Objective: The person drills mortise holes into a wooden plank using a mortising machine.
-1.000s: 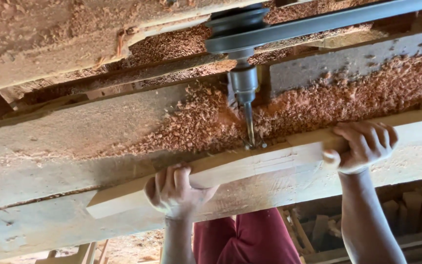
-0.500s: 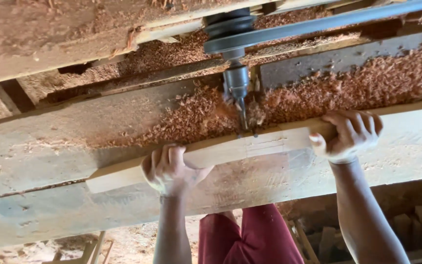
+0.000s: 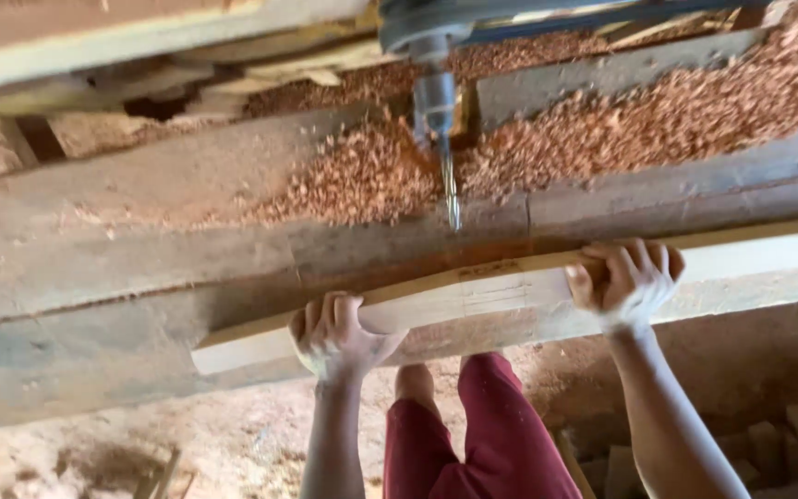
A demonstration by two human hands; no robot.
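Gripping a long pale board (image 3: pixel 473 300) at two places, the person holds it flat along the front edge of a worn wooden bench (image 3: pixel 140 268). The left hand (image 3: pixel 336 337) curls its fingers over the board near its left end, and the right hand (image 3: pixel 628 277) clasps it farther to the right, fingers wrapped over the top edge. Just above the board, between the two hands, a drill bit (image 3: pixel 452 189) points down at it; whether the tip touches the wood cannot be told. Reddish wood shavings (image 3: pixel 621 120) lie heaped on the bench behind the bit. Red trousers (image 3: pixel 482 434) show below.
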